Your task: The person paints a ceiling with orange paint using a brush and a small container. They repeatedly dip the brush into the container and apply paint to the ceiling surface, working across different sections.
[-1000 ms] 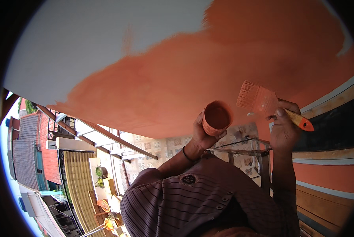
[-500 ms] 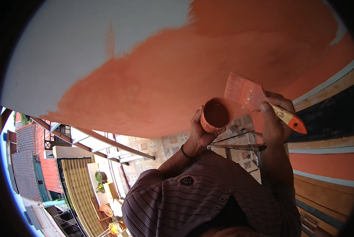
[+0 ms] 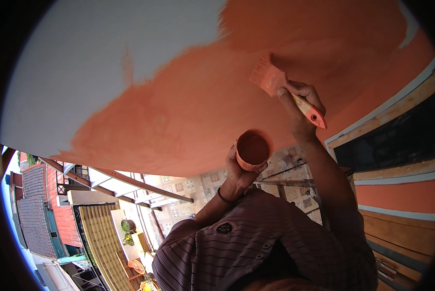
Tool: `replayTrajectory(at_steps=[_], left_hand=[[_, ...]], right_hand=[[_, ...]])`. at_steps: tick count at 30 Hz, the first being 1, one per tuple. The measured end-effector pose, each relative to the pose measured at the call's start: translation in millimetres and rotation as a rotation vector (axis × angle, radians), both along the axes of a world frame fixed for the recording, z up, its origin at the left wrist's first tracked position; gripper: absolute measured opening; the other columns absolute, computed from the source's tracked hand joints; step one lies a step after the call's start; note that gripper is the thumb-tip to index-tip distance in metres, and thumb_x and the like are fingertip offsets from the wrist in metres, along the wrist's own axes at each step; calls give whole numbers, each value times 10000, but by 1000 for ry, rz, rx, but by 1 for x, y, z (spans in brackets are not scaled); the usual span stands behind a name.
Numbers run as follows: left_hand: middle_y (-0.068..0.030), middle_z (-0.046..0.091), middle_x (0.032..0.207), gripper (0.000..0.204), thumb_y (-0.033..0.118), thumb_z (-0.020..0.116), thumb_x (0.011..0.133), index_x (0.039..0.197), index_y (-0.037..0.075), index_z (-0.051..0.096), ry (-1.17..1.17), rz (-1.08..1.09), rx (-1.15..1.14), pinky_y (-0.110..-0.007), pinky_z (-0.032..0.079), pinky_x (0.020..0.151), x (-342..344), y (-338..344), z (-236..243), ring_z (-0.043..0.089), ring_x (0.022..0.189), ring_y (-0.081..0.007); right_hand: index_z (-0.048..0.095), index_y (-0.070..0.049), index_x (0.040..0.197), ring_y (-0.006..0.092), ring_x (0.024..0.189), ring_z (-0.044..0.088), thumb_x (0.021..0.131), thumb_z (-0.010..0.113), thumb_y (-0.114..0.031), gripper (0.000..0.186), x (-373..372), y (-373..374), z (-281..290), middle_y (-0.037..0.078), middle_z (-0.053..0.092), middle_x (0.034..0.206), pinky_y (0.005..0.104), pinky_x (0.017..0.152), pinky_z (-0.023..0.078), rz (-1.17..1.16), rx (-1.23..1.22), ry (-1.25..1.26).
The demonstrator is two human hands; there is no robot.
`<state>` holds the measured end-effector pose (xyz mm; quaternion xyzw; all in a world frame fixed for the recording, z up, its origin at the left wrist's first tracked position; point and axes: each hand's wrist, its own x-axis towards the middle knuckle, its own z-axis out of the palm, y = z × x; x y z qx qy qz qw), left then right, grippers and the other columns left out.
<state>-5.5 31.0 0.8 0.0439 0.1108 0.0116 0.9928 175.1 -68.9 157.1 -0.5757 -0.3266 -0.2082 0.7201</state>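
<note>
While the left fingers (image 3: pixel 231 154) grip a cup (image 3: pixel 246 163) and the right fingers (image 3: pixel 306 89) a paintbrush (image 3: pixel 275 80), the shirt badge (image 3: pixel 224 228) is unreadable.

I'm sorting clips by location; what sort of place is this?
Probably a home's porch or terrace, open to daylight: patterned floor tiles, potted plants and a neighbouring grey roof suggest it.
</note>
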Motion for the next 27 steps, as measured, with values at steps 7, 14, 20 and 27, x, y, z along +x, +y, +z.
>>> replayTrajectory(at_steps=[7, 14, 20, 27], left_hand=[[-86, 641, 1410, 559, 594, 631, 1005, 1414, 214, 602, -29, -4, -33, -527, 619, 838, 2, 3, -1, 669, 1211, -354], [-83, 640, 1413, 570, 602, 626, 1005, 1428, 222, 590, -46, -35, -7, -536, 613, 853, 9, 0, 5, 658, 1235, -349], [-105, 642, 1412, 637, 625, 621, 1004, 1448, 171, 581, -78, 4, 41, -543, 614, 902, 10, 0, 18, 638, 1288, -342], [-118, 608, 1485, 648, 585, 589, 1023, 1493, 140, 570, -42, 58, 101, -591, 554, 1036, 18, -2, 30, 604, 1344, -342]], right_hand=[[663, -28, 1041, 143, 978, 716, 976, 767, -12, 123, 42, -22, 38, 121, 756, 1124, 293, 885, 577, -151, 461, 26], [685, -16, 1064, 127, 986, 723, 963, 779, -7, 137, -8, -34, 12, 115, 760, 1116, 285, 848, 598, 114, -158, 0], [692, 47, 1049, 144, 907, 745, 901, 815, 31, 193, -29, -79, 49, 147, 757, 996, 290, 817, 617, 268, -11, 226], [707, 76, 1066, 135, 841, 735, 888, 797, 82, 199, -66, -94, 57, 118, 746, 948, 268, 723, 617, 311, -314, 169]])
